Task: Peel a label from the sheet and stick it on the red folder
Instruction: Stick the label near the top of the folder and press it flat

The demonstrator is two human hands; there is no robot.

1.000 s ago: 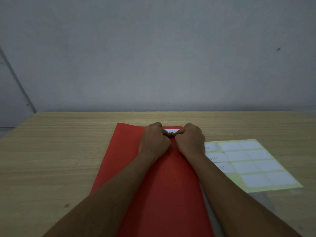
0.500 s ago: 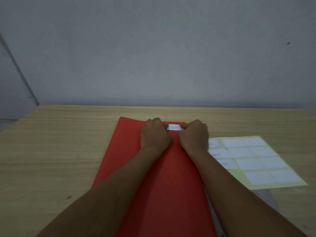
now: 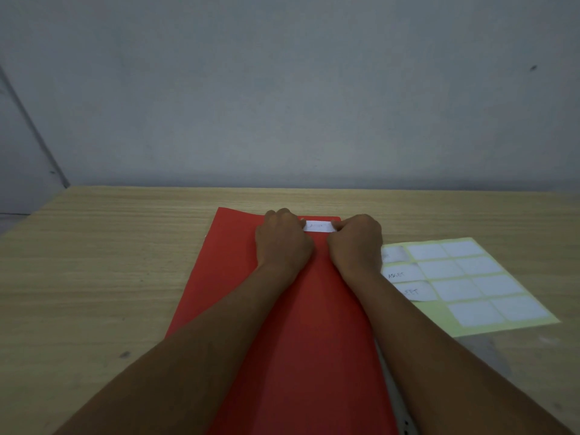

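The red folder (image 3: 244, 277) lies lengthwise on the wooden table in front of me. A small white label (image 3: 318, 226) with faint writing lies flat near the folder's far edge. My left hand (image 3: 282, 243) is curled, with its fingertips pressing on the label's left end. My right hand (image 3: 357, 243) is curled too, fingertips on the label's right end. The label sheet (image 3: 464, 284), pale yellow with several white labels, lies to the right of the folder, partly hidden by my right forearm.
The wooden table (image 3: 94, 262) ends at a grey wall behind and has an edge at the far left. Two labels on the sheet carry handwriting. A white strip (image 3: 398, 403) shows under the folder's right edge.
My hands have slid apart along the label, left hand leftward and right hand rightward, uncovering more of the white label between them. The camera view has shifted slightly.
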